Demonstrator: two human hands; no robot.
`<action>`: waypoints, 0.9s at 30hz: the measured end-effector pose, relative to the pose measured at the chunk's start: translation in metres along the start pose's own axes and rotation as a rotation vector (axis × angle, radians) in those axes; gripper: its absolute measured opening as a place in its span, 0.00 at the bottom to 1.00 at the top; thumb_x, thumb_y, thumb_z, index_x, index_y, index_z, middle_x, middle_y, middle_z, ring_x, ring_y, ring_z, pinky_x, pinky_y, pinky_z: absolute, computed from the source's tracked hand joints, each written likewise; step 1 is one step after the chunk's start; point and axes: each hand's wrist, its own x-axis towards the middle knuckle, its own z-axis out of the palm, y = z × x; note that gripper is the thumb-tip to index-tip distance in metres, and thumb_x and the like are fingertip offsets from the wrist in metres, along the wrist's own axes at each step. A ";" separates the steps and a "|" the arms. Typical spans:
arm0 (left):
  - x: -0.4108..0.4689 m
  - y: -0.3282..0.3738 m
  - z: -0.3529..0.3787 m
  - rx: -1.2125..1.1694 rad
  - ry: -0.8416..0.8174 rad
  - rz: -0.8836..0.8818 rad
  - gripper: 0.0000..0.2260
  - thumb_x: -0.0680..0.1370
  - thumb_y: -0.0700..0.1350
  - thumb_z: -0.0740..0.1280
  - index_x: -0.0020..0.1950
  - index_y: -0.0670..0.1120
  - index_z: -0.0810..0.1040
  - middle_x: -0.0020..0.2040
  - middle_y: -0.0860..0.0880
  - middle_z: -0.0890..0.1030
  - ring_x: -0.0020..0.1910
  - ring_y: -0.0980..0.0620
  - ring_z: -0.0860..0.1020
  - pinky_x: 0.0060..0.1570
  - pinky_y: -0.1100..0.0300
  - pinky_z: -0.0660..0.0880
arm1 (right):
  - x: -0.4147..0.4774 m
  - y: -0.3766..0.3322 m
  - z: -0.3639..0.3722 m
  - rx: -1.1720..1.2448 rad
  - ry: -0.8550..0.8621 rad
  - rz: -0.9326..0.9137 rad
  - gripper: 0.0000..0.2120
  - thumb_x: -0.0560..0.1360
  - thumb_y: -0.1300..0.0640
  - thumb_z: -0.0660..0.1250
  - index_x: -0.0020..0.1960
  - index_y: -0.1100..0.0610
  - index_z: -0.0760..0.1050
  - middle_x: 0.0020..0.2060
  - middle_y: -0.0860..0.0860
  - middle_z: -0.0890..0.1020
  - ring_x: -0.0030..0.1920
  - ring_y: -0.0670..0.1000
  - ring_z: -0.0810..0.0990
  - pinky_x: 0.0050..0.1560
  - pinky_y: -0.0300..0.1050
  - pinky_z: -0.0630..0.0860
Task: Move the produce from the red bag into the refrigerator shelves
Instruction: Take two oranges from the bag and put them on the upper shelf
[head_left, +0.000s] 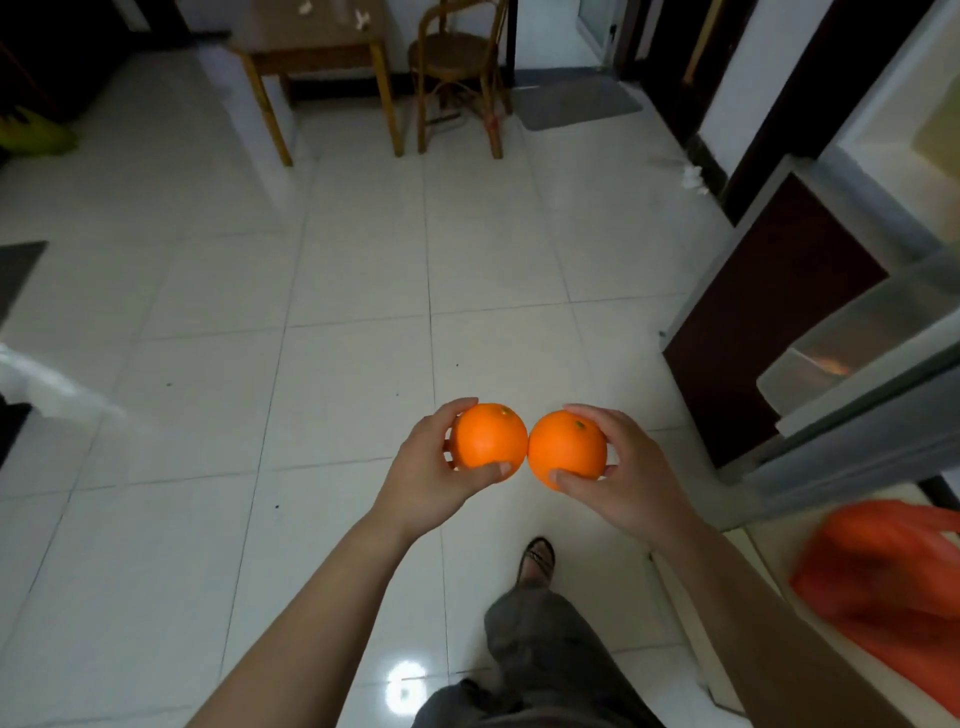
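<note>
Pale glossy floor tiles (337, 270) fill most of my view, with a wooden table (311, 47) and a chair (457, 67) at the far wall. I have one orange in each hand — my left hand (431, 478) is wrapped around the left orange (488, 436), my right hand (623, 478) around the right orange (567, 450), and the two fruits touch. The red bag (883, 577) slumps on the counter (769, 566) at my right, and the refrigerator (857, 332) stands open just beyond it. My worry is the grip: round, smooth fruit held mostly by fingertips could slip as I turn right. Knocking them together, or clipping the open door (769, 312), could send one rolling across the tiles.
</note>
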 end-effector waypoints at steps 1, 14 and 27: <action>0.014 0.003 -0.004 0.007 0.000 0.011 0.31 0.67 0.52 0.75 0.64 0.61 0.63 0.65 0.54 0.68 0.58 0.53 0.70 0.48 0.64 0.72 | 0.013 -0.001 -0.002 0.011 0.017 0.001 0.33 0.64 0.51 0.76 0.65 0.40 0.66 0.61 0.39 0.68 0.59 0.44 0.70 0.55 0.52 0.77; 0.261 0.086 -0.050 -0.004 0.078 0.073 0.28 0.68 0.49 0.75 0.63 0.60 0.66 0.60 0.56 0.70 0.53 0.53 0.74 0.39 0.69 0.70 | 0.266 -0.021 -0.069 0.116 0.145 -0.058 0.31 0.64 0.51 0.76 0.64 0.42 0.69 0.63 0.43 0.70 0.59 0.45 0.72 0.55 0.52 0.77; 0.477 0.184 0.049 0.019 -0.189 0.229 0.29 0.69 0.51 0.74 0.67 0.57 0.68 0.64 0.53 0.69 0.54 0.50 0.74 0.40 0.67 0.71 | 0.374 0.042 -0.198 0.089 0.468 0.143 0.35 0.63 0.56 0.78 0.66 0.50 0.67 0.59 0.47 0.69 0.58 0.45 0.71 0.51 0.30 0.67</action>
